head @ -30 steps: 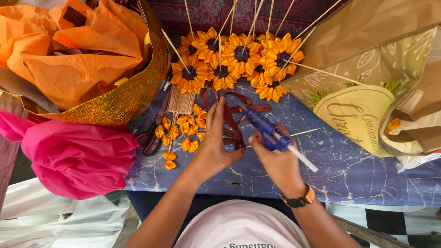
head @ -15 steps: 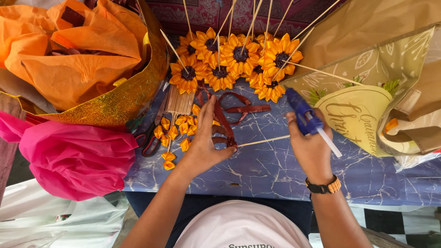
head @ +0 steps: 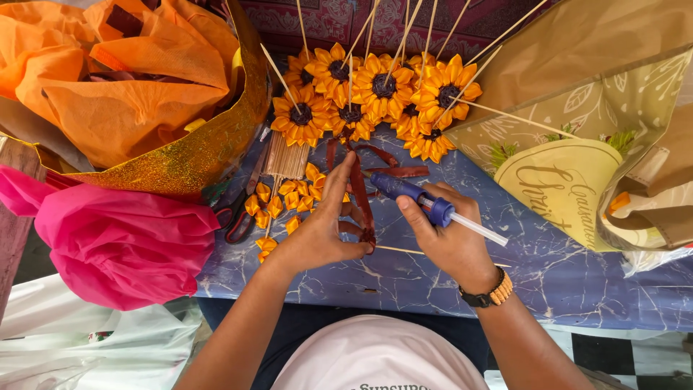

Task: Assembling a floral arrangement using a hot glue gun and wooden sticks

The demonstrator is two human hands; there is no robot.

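One glue gun, perhaps nine sunflowers

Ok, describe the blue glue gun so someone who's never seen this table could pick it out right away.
Start at the cluster of orange fabric sunflowers on sticks at the top of the blue marbled table. Just below them the right hand grips the glue gun, nozzle toward the dark red ribbon pinched by the left hand. It is the only blue tool, with a clear glue stick out the back.
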